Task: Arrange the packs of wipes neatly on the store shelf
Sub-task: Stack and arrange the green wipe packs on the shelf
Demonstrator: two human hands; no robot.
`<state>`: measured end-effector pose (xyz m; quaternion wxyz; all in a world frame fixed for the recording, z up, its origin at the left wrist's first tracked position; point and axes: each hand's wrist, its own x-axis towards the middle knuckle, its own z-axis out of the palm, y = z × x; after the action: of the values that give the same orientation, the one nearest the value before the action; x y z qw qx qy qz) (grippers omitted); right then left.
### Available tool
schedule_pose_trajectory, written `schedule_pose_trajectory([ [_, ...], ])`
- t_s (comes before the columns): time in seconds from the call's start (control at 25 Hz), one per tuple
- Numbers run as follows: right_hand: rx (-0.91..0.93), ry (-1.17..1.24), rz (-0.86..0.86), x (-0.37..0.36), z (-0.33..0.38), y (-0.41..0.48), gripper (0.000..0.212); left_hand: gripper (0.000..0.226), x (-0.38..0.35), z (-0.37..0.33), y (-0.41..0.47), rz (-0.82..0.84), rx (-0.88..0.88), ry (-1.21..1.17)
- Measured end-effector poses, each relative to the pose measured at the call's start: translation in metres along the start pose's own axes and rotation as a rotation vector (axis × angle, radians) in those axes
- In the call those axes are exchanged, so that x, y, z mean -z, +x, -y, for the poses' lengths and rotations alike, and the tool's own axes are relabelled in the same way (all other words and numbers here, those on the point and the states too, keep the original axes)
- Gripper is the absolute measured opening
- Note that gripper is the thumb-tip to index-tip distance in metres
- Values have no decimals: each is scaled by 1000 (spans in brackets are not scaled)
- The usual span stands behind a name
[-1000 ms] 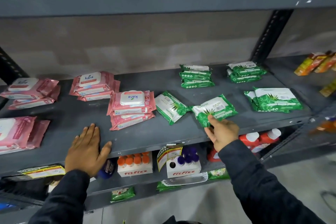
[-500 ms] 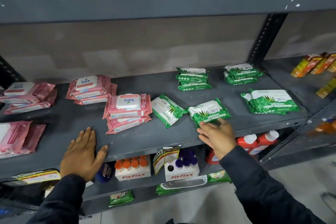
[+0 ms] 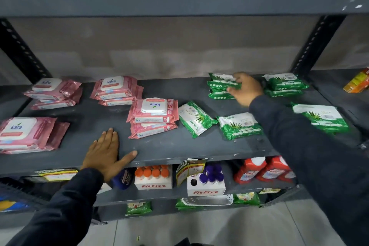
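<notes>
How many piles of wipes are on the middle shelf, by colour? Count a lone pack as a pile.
Pink piles: 4
Green piles: 5, of which 3 are stacks and 2 are lone packs
Total: 9

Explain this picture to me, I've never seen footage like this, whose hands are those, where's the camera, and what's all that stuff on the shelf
There is no machine here. A person wears a wide-angle camera on the head, looking forward and down, so you see their own arms in dark sleeves. The left hand lies flat on the front of the grey shelf, holding nothing. The right hand reaches to the back and touches a stack of green wipe packs; whether it grips one is unclear. On the shelf lie pink wipe packs to the left and more green ones to the right, some askew. The lower shelf carries bottles and boxes.
</notes>
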<state>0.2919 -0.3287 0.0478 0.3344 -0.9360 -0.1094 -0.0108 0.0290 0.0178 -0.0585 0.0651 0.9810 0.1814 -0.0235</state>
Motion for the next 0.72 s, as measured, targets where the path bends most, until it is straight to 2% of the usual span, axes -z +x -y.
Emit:
schedule_pose_trajectory([
  [0.12,147,-304,98,-2,5,57,62,142,4,4,0,104,-16,30],
  [0.2,98,-384,186,-3,2,84,72,152,2,6,1,127,-23,74],
  [0.44,22,-405,430,-6,-20,125,103,142,-2,7,4,84,-15,105],
  [0.52,33,-390,470,-6,-27,127,104,141,-1,6,4,80,-17,99],
  [0.72,130,-317,428,-4,-40,123,101,143,0,3,4,76,-4,90],
])
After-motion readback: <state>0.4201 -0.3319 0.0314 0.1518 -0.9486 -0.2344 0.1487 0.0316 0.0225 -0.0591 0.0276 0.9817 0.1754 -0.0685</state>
